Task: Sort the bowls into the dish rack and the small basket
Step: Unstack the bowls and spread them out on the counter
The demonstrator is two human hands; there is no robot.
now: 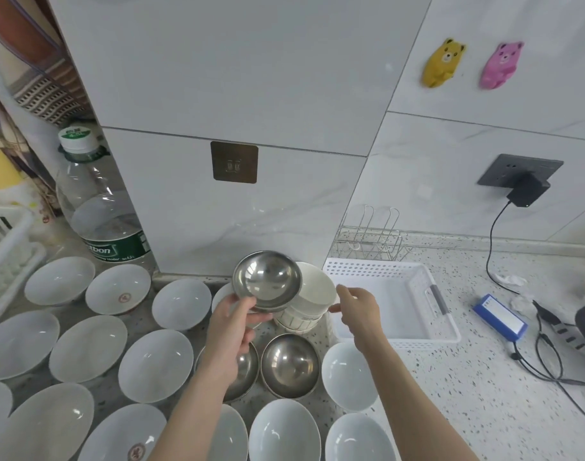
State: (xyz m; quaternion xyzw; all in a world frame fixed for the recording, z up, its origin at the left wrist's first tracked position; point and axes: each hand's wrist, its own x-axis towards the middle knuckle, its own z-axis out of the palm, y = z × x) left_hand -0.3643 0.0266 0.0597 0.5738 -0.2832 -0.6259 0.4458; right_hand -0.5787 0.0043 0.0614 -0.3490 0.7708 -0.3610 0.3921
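- Steel bowl [267, 280] held up off the counter, tilted toward the camera, above the other bowls and just left of the small basket [397, 304].
- Left hand [232, 319] pinching its near rim, thumb on top, fingers beneath.
- Right hand [357, 304] loosely spread, empty, fingertips beside a white ribbed bowl [312, 294] (contact unclear).
- Best carried level and lowered gently into the basket, clear of that white bowl.
- Wire dish rack [371, 239] behind, against the wall.
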